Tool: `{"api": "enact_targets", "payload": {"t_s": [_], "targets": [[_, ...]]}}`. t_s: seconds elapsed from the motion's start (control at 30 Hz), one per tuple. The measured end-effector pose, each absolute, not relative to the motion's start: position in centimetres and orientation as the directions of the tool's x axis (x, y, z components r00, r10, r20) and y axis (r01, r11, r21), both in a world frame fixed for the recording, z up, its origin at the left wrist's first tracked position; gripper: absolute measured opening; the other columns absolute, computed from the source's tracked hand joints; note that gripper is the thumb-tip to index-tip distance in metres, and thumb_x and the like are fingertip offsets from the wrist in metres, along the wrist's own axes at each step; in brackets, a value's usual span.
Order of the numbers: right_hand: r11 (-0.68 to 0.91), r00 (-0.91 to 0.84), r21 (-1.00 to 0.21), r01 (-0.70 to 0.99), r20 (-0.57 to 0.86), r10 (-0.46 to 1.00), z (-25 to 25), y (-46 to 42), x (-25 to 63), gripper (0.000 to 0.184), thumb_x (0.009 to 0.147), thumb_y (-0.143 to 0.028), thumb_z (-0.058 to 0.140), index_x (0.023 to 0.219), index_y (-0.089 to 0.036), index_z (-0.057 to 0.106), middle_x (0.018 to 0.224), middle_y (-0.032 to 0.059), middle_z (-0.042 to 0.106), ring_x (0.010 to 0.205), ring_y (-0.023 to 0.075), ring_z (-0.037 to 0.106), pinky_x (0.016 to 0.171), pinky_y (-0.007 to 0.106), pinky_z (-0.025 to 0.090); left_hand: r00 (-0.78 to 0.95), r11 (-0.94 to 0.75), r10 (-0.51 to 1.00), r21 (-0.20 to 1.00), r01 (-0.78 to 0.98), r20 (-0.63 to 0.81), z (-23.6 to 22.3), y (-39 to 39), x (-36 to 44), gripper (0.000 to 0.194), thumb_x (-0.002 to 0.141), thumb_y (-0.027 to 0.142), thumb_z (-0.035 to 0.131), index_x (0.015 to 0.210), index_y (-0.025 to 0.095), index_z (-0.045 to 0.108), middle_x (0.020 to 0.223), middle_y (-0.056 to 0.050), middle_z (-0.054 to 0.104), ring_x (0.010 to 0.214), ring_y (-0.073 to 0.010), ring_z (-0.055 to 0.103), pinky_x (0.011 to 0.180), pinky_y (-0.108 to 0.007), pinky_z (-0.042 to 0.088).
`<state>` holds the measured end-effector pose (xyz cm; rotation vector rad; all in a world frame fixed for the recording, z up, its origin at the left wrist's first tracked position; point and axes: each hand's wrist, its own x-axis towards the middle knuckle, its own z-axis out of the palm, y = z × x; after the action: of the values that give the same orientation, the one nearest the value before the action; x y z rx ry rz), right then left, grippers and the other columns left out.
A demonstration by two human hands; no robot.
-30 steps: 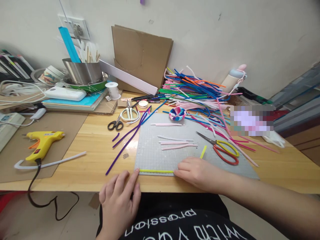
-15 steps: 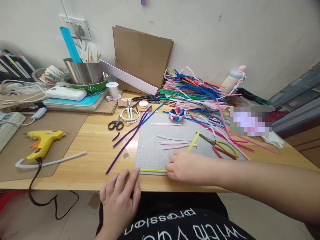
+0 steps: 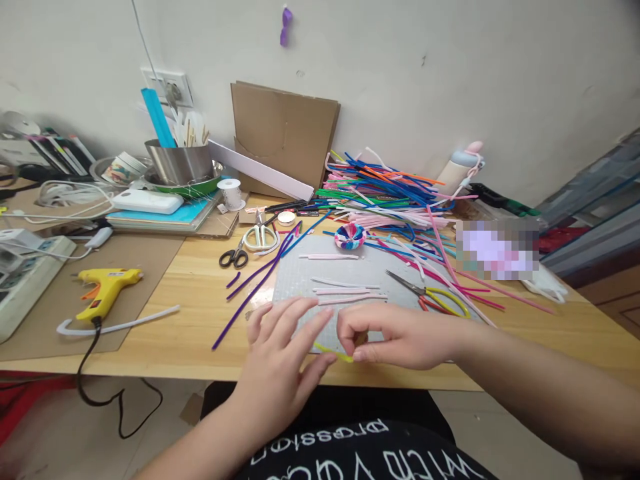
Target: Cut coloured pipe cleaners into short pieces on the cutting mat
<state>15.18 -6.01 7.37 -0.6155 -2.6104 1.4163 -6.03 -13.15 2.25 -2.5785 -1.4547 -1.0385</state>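
My right hand [image 3: 400, 335] pinches a yellow pipe cleaner [image 3: 342, 357] between thumb and forefinger, above the front of the grey cutting mat [image 3: 295, 270]. Just left of it, my left hand [image 3: 280, 357] is spread with fingers apart; part of the yellow piece lies behind its thumb and forefinger. Pale pink and white pipe cleaner lengths [image 3: 345, 291] lie on the mat beyond both hands. Pointed scissors [image 3: 425, 291] with yellow and red handles rest at the mat's right side. A small striped pipe cleaner bowl shape [image 3: 350, 236] sits at the back of the mat.
A heap of coloured pipe cleaners [image 3: 385, 183] lies against the wall. Purple pipe cleaners [image 3: 245, 310], black-handled scissors [image 3: 233, 257] and white-handled scissors [image 3: 261, 236] are left of the mat. A yellow glue gun [image 3: 107, 287] lies on cardboard at the left, its cord hanging down.
My left hand has lifted off the mat's front corner and moved right. The yellow pipe cleaner is raised from the mat's edge in my right fingers. The view has tilted up slightly.
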Motion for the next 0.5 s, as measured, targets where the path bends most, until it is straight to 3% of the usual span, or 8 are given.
{"api": "enact_targets", "payload": {"t_s": [0.1,0.2,0.27,0.33,0.43,0.5], "targets": [[0.1,-0.828,-0.984,0.148,-0.067,0.557,7.1,-6.7,16.9,0.012,0.085,-0.027,0.057,0.081,-0.016,0.054,0.077,-0.0005,0.051,0.071,0.0111,0.047,0.068,0.026,0.04,0.432,-0.661,0.739,0.434,0.612,0.517,4.5,-11.3,-3.5,0.023,0.086,0.028,0.055,0.109,0.024,0.055,0.119,-0.007,0.057,0.112,-0.0232,0.047,0.098,-0.042,0.026],[-0.124,-0.688,-0.988,-0.087,-0.03,0.725,6.0,-7.4,18.4,0.019,0.082,-0.032,0.063,0.081,-0.016,0.053,0.07,-0.0021,0.047,0.063,0.0095,0.044,0.06,0.024,0.036,0.422,-0.591,0.796,0.708,0.388,0.434,5.5,-9.3,-0.9,0.015,0.087,0.031,0.052,0.097,0.021,0.056,0.1,-0.006,0.06,0.098,-0.0214,0.053,0.087,-0.037,0.036],[-0.147,-0.556,-0.966,-0.211,-0.005,0.831,5.4,-7.7,19.2,0.021,0.08,-0.032,0.066,0.081,-0.016,0.053,0.068,-0.0027,0.047,0.06,0.0088,0.044,0.057,0.023,0.034,0.372,-0.415,0.872,0.885,0.211,0.32,5.6,-8.2,0.9,0.015,0.088,0.033,0.049,0.088,0.02,0.057,0.088,-0.004,0.06,0.086,-0.0186,0.054,0.078,-0.032,0.04],[-0.111,-0.429,-0.959,-0.261,0.013,0.903,5.1,-7.8,19.9,0.02,0.08,-0.031,0.066,0.081,-0.016,0.053,0.067,-0.0031,0.047,0.06,0.0088,0.045,0.058,0.023,0.035,0.403,-0.204,0.899,0.978,0.039,0.171,5.5,-7.1,2.6,0.022,0.088,0.035,0.047,0.079,0.018,0.057,0.077,-0.002,0.058,0.074,-0.0156,0.054,0.07,-0.029,0.041],[-0.007,-0.291,-0.985,-0.175,0.045,0.956,4.4,-7.4,21.4,0.02,0.082,-0.035,0.062,0.084,-0.017,0.054,0.071,-0.0016,0.051,0.067,0.0115,0.049,0.065,0.027,0.04,0.583,0.075,0.812,0.994,-0.084,-0.012,5.3,-5.7,4.7,0.026,0.084,0.038,0.053,0.07,0.017,0.056,0.063,0.0,0.054,0.058,-0.0114,0.049,0.057,-0.025,0.037],[0.117,-0.175,-0.993,0.001,0.115,0.978,3.6,-6.7,23.2,0.024,0.083,-0.039,0.058,0.095,-0.018,0.054,0.084,0.0021,0.055,0.078,0.0152,0.053,0.073,0.032,0.044,0.64,0.208,0.765,0.967,-0.148,-0.067,5.0,-4.8,5.6,0.023,0.08,0.036,0.059,0.068,0.017,0.057,0.059,0.002,0.052,0.052,-0.0092,0.045,0.051,-0.023,0.032]]}}
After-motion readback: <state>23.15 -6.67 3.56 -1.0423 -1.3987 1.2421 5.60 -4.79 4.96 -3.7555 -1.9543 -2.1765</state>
